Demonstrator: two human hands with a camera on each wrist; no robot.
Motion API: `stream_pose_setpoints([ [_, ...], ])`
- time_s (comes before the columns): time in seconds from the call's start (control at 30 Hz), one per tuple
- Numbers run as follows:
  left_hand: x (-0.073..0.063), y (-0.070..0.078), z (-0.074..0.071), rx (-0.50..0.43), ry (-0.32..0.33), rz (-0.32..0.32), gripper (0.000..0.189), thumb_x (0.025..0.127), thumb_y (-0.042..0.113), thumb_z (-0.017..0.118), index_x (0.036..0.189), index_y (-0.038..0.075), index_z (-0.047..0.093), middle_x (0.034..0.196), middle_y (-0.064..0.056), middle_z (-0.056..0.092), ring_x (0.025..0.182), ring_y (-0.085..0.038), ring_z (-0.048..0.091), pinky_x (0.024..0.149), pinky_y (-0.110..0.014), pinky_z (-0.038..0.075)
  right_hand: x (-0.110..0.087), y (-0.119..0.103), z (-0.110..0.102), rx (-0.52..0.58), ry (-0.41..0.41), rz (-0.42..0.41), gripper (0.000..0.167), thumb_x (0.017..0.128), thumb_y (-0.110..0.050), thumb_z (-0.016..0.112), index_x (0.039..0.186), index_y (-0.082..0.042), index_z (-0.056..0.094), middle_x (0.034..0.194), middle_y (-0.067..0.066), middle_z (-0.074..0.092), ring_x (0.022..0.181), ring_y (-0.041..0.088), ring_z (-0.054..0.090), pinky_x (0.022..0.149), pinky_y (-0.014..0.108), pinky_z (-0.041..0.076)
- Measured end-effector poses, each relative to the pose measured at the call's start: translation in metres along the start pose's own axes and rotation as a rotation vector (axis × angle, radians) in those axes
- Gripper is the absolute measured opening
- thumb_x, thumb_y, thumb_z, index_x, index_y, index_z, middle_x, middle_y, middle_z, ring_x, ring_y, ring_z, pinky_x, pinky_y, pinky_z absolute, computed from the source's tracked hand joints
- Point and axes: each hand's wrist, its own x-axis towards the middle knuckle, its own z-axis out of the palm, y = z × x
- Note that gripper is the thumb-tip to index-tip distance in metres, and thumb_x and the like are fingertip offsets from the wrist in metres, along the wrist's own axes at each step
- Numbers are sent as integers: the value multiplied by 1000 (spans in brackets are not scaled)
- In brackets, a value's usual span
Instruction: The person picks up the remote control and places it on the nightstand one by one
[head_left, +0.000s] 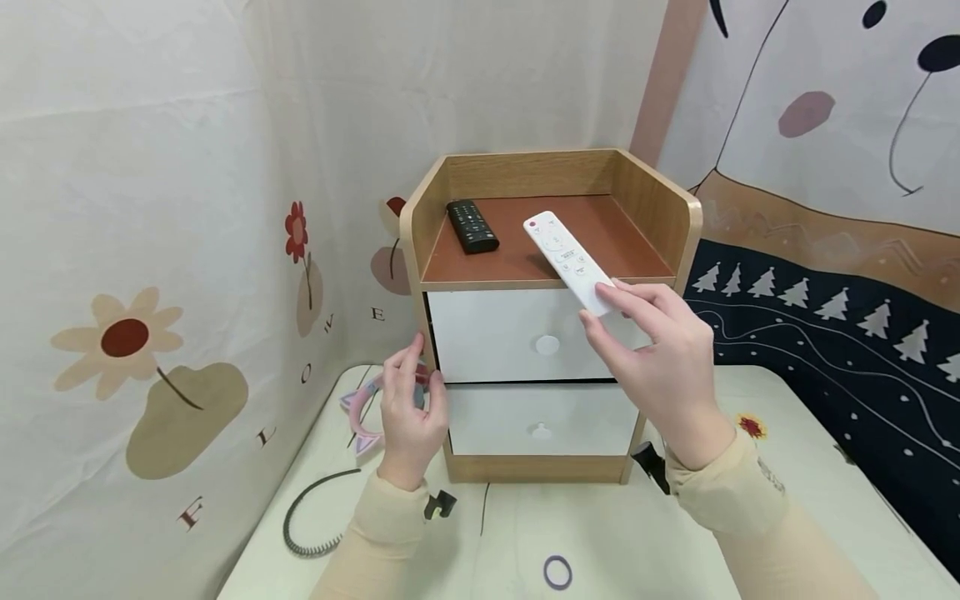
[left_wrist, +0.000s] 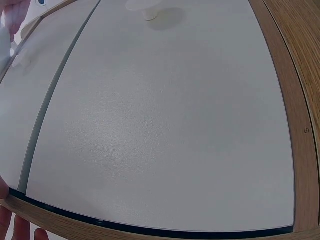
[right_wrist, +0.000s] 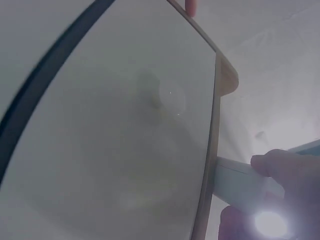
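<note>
A small wooden cabinet (head_left: 536, 468) with two white drawers stands on the table. My right hand (head_left: 667, 358) pinches the lower end of a white remote control (head_left: 564, 257) between thumb and fingers. The remote is tilted, buttons facing me, in front of the cabinet's brown top. On that top, at the left, lies a black remote control (head_left: 472, 227). At the cabinet's left side my left hand (head_left: 411, 421) touches the side panel, fingers extended along it and thumb near the front edge. Both drawers, the upper (head_left: 487, 333) and the lower (head_left: 495, 421), are pushed in.
A pink cat-ear headband (head_left: 360, 423) lies behind my left hand, left of the cabinet. Nearer are a dark coiled band (head_left: 292, 517) and a purple ring (head_left: 557, 572) on the white table (head_left: 622, 550). Printed cloth hangs behind and on both sides.
</note>
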Motion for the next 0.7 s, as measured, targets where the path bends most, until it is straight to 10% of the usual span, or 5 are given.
stream_pose_setpoints([
  [0.23,0,1,0,0,0,-1,63,96,-11,63,157,-5,54,122,-30,60,89,-27,61,76,-28,55,18,-3,9,-17,-11,-44,36,88,-13,91,122,-5,84,117,20,80,108,40,68,87,43,53],
  [0.7,0,2,0,19,-4,-20,63,96,-10,63,158,-4,53,124,-30,59,88,-27,62,77,-21,54,43,-5,18,-106,-131,-33,26,94,-20,85,117,-6,85,110,17,79,92,34,77,73,47,58],
])
